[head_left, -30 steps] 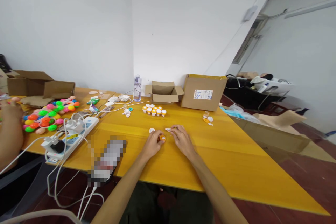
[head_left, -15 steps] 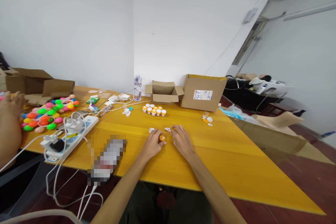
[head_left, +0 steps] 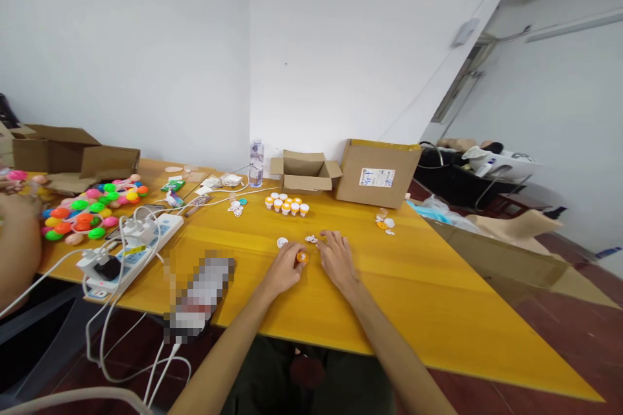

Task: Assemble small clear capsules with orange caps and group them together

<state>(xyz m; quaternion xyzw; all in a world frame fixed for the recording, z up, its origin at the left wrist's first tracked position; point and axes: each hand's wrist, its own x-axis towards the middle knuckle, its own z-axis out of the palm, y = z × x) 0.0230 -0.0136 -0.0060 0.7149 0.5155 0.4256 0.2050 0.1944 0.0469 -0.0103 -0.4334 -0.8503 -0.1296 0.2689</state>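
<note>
My left hand [head_left: 283,270] grips a small round orange cap-like part [head_left: 302,258] with a pale centre, between thumb and fingers, just above the wooden table. A white disc [head_left: 282,242] lies right beyond its knuckles. My right hand [head_left: 338,262] rests on the tabletop with fingers curved and apart, its fingertips at a little cluster of small white pieces [head_left: 311,239]. Whether those fingertips touch a piece is too small to tell. Farther back stands a tight group of white-topped orange pieces [head_left: 286,205].
Behind are an open cardboard box [head_left: 305,183], a taped carton [head_left: 377,175] and a bottle [head_left: 256,163]. Loose parts [head_left: 385,223] lie right. At left are a power strip [head_left: 141,253], a pixelated device [head_left: 202,298], colourful balls [head_left: 82,220] and another person's arm [head_left: 19,240].
The white disc beyond my left hand shows more fully now. My hands have barely moved. At far left, the other person's hand has lowered toward the colourful balls.
</note>
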